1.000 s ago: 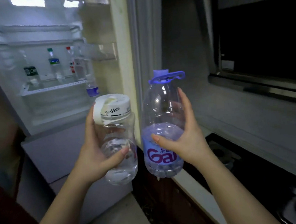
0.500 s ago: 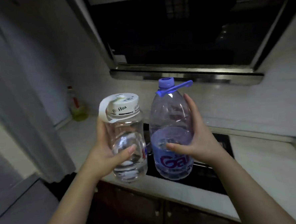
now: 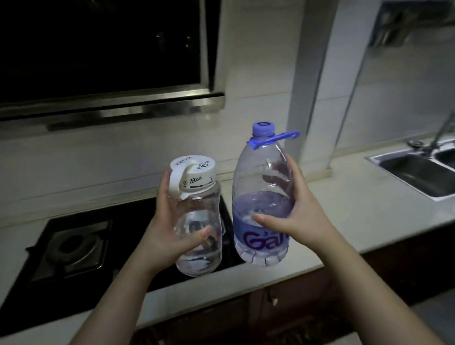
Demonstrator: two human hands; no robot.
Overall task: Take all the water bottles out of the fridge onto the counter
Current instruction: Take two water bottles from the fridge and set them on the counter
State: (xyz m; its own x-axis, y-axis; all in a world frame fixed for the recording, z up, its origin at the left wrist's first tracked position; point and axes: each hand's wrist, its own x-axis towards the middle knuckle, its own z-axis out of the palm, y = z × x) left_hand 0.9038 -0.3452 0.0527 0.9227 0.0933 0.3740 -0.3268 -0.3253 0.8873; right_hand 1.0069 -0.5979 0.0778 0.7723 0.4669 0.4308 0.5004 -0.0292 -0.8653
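My left hand (image 3: pixel 168 229) grips a clear wide-mouth bottle (image 3: pixel 197 219) with a white lid, partly full of water. My right hand (image 3: pixel 295 211) holds a taller clear bottle (image 3: pixel 262 197) with a purple cap, purple carry handle and purple label, about half full. Both bottles are upright, side by side in the air above the right edge of the black stove (image 3: pixel 74 248) and the pale counter (image 3: pixel 357 217). The fridge is out of view.
A gas burner (image 3: pixel 71 243) sits in the stove at left. A steel double sink (image 3: pixel 428 170) with a tap (image 3: pixel 442 130) is at the far right. A range hood (image 3: pixel 97 111) hangs above the stove. Dark cabinets run below the counter edge.
My view has swung right from the open fridge to the stove and counter. Both hands have carried their bottles along, still held upright; the sink is now in sight.
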